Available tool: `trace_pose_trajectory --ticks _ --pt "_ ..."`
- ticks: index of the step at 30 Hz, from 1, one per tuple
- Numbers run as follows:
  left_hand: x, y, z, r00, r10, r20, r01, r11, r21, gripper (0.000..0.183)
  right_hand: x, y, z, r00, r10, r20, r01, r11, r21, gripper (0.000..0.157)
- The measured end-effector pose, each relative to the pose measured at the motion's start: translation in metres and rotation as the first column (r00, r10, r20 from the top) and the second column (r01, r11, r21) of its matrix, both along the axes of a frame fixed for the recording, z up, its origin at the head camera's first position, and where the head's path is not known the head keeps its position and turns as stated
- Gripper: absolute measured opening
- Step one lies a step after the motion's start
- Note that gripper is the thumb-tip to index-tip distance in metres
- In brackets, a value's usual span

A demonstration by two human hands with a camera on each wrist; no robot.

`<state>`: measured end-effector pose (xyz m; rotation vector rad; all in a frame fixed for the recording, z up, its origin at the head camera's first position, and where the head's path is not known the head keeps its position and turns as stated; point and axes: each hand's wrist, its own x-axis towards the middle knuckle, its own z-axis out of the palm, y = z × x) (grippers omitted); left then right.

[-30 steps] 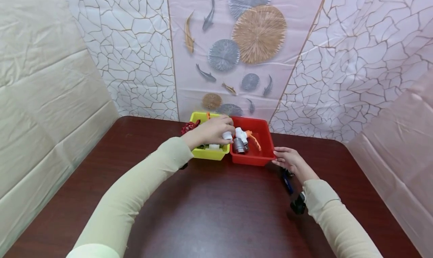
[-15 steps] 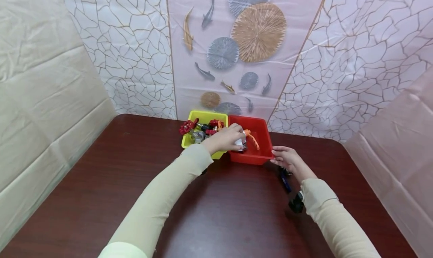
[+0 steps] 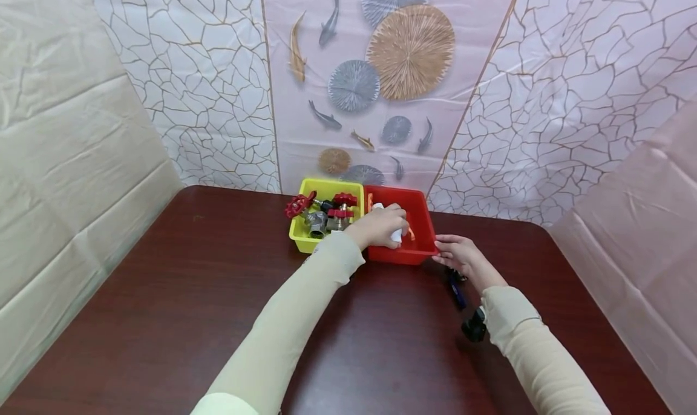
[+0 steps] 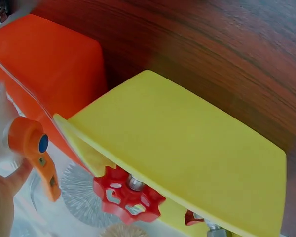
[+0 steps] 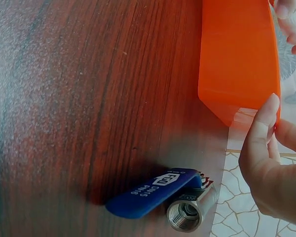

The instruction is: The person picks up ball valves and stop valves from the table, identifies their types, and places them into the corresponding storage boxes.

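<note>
My left hand is over the red bin, gripping a white plastic ball valve with an orange lever handle. In the head view the hand covers much of that valve. Another orange handle shows inside the red bin, past my fingers. My right hand pinches the near right corner of the red bin's rim between thumb and fingers. Below that hand, a metal ball valve with a blue lever lies on the table.
Left of the red bin and against it stands a yellow bin, holding several metal valves with red wheel handles. Both bins stand at the back of the dark wooden table, close to the patterned backdrop.
The left hand has moved right, from above the yellow bin to the red bin, carrying the white ball valve. My right hand keeps its hold on the red bin's corner.
</note>
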<state>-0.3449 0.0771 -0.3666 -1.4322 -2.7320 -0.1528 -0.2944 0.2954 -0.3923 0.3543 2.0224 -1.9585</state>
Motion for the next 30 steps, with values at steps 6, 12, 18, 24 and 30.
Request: trace_pose_trajectory --ticks 6,12,18,24,30 --pt "-0.006 0.015 -0.007 0.999 -0.012 0.034 0.011 0.999 0.043 0.030 0.003 0.006 0.002 1.000 -0.015 -0.001 0.015 1.000 0.000 0.048" --pt "-0.015 0.022 -0.017 0.998 -0.038 0.048 0.035 0.997 0.067 0.030 0.002 0.005 0.002 1.000 -0.020 -0.006 0.020 1.000 0.016 0.049" --pt "-0.024 0.024 -0.026 0.997 -0.052 0.062 0.052 0.999 0.011 0.033 0.000 0.001 0.000 1.000 -0.014 -0.007 0.015 1.000 0.021 0.047" --pt "-0.025 0.028 -0.032 0.991 -0.023 0.131 0.024 1.000 -0.007 0.032 0.000 0.001 0.000 1.000 -0.013 0.002 0.013 1.000 0.012 0.048" --pt "-0.024 0.033 -0.035 0.985 0.055 0.167 -0.058 0.998 0.013 0.029 0.001 -0.002 0.000 1.000 -0.014 -0.002 0.014 1.000 0.007 0.051"
